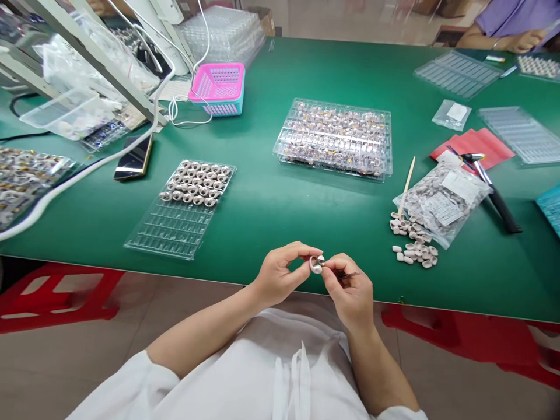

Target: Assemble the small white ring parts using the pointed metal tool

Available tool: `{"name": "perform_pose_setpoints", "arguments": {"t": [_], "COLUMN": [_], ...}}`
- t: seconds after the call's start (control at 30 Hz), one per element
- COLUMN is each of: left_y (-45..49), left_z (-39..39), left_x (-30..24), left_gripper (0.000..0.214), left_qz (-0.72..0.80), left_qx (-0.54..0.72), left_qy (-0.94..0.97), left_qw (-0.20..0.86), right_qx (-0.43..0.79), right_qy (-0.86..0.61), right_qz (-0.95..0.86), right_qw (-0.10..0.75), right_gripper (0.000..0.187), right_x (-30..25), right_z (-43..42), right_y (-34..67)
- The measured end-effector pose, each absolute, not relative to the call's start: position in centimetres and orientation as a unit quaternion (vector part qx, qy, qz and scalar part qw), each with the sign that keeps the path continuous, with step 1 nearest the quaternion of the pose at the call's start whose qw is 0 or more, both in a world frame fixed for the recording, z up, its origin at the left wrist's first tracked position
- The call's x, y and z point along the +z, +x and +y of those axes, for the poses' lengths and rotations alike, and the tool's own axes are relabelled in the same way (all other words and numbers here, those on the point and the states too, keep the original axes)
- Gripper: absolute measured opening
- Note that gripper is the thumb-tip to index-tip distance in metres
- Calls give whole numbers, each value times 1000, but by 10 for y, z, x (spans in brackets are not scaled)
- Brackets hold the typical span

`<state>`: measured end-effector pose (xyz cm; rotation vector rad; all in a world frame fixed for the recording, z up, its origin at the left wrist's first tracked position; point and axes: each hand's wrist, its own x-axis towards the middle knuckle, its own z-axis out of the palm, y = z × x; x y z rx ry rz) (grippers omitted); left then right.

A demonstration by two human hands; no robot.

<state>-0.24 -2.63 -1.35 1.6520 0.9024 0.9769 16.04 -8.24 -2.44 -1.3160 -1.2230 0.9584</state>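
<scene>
My left hand pinches a small white ring-shaped part between thumb and fingers, just above the near edge of the green table. My right hand meets it from the right, fingers pinched on a small pale piece at the ring and on a thin dark stick. Ahead to the left lies a clear tray with several rings filling its far rows. A pile of loose pale pieces spills from a plastic bag to the right.
A stack of filled clear trays sits mid-table, a pink basket behind. A phone, cables and bins crowd the left. A black-handled tool, red sheets and empty trays lie right. Another person's arm rests at the far right.
</scene>
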Motion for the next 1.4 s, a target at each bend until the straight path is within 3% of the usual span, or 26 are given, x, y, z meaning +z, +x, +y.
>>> {"name": "perform_pose_setpoints", "arguments": {"t": [0.53,1.0,1.4], "left_y": [-3,-4,-12], "left_z": [-25,-30,-21], "left_x": [-14,-11,5], "left_gripper": [20,22,20], "left_qz": [325,377,376], "left_qx": [426,373,254], "left_qy": [696,544,461], "left_qw": [478,650,763], "right_qx": [445,531,461], "right_qy": [-543,-507,-453], "right_qz": [-448,-367,-577], "right_qw": [553,572,499], "right_gripper": [12,20,15], "right_x": [-27,-35,-25], "right_z": [-81,-83,-81], "right_y": [156,153,171]}}
